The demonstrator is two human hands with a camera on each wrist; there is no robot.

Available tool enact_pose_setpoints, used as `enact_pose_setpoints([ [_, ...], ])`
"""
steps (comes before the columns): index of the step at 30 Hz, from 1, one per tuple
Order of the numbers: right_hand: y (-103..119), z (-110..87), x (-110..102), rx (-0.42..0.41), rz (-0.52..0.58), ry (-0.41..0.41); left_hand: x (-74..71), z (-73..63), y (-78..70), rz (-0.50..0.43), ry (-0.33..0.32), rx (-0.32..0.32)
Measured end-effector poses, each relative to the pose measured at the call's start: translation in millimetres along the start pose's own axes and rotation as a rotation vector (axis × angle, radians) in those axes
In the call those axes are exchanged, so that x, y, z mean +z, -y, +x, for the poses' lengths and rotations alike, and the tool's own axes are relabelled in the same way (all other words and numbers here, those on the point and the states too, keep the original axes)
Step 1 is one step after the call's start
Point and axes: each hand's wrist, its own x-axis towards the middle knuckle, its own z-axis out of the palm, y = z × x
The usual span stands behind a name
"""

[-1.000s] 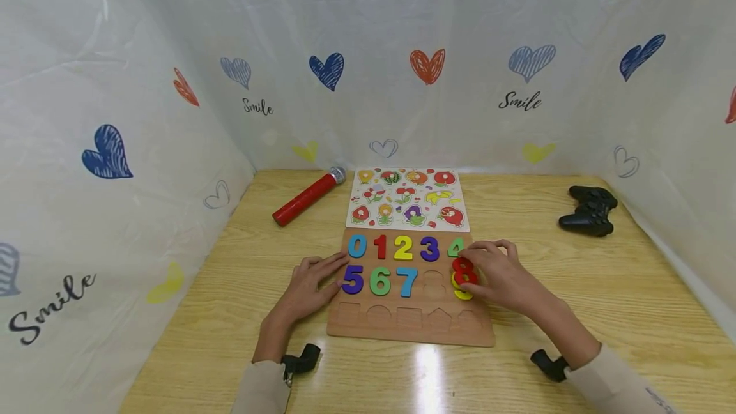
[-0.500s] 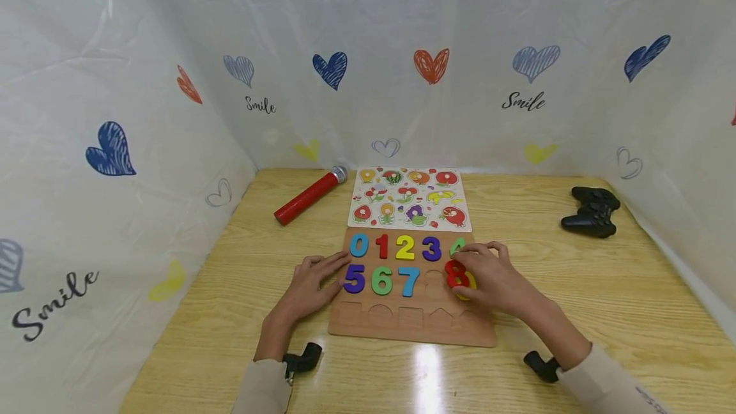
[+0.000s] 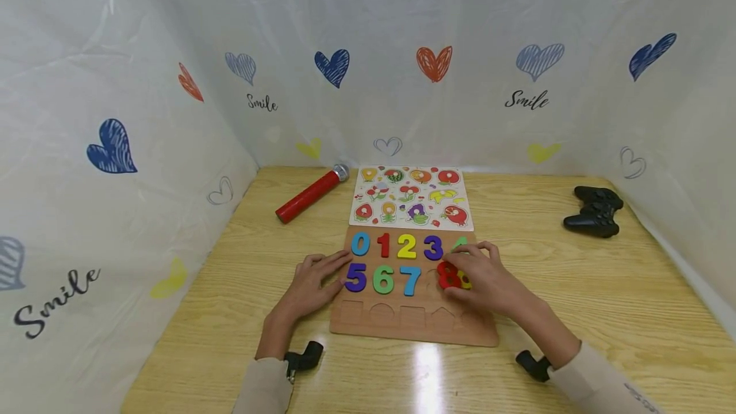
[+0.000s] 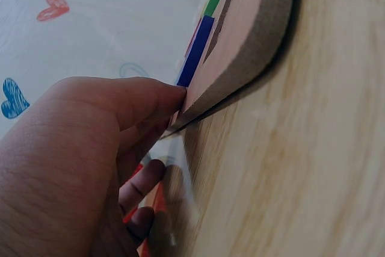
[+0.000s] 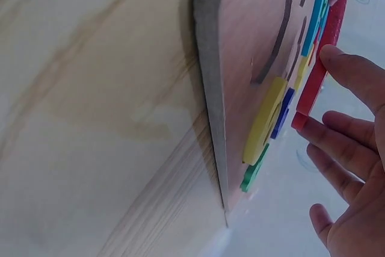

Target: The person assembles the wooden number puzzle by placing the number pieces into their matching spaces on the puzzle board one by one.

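Observation:
A wooden number puzzle board (image 3: 391,322) lies on the table, with colored digits 0 to 7 set in two rows. My right hand (image 3: 487,278) pinches the red number eight (image 3: 446,275) between thumb and fingertips, raised above the board in the right wrist view. Beneath and right of it, the yellow nine (image 5: 264,121) sits on the board, partly covered by the hand in the head view. The green four (image 3: 461,243) is also partly hidden. My left hand (image 3: 310,286) rests its extended fingers and thumb against the board's left edge, beside the purple five (image 3: 356,278).
Behind the number board lies a white fruit puzzle (image 3: 411,198). A red microphone (image 3: 308,197) is at the back left, and a black game controller (image 3: 595,212) at the right. A white sheet printed with hearts (image 3: 379,24) surrounds the table (image 3: 241,241).
My right hand has carried the red eight leftward, off the yellow nine and toward the hollow right of the seven. The left hand stays against the board's edge.

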Motion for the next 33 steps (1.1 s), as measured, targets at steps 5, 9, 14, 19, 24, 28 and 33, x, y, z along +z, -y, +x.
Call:
enact_pose_setpoints([
  [5,2,1.7,4,-0.009,-0.006,-0.001,0.4,0.2,0.4,0.002,-0.001,0.0],
  [9,4,3.4,7,-0.022,-0.016,0.007,0.8,0.2,0.4,0.008,0.002,-0.004],
  [14,6,6.0,10,-0.034,-0.028,0.016,0.9,0.9,-0.1,0.007,0.002,-0.003],
  [19,8,8.2,13,-0.05,-0.056,0.02,0.9,0.8,0.0,0.005,0.005,-0.006],
  [24,8,8.8,15,-0.047,-0.086,0.017,2.2,1.6,0.3,0.014,-0.003,0.004],
  [28,8,8.8,17,-0.038,-0.102,0.012,1.2,1.8,-1.2,0.016,-0.003,0.008],
  [33,9,10.2,19,-0.032,-0.114,-0.029,-0.3,1.4,-0.5,0.015,0.001,0.017],
])
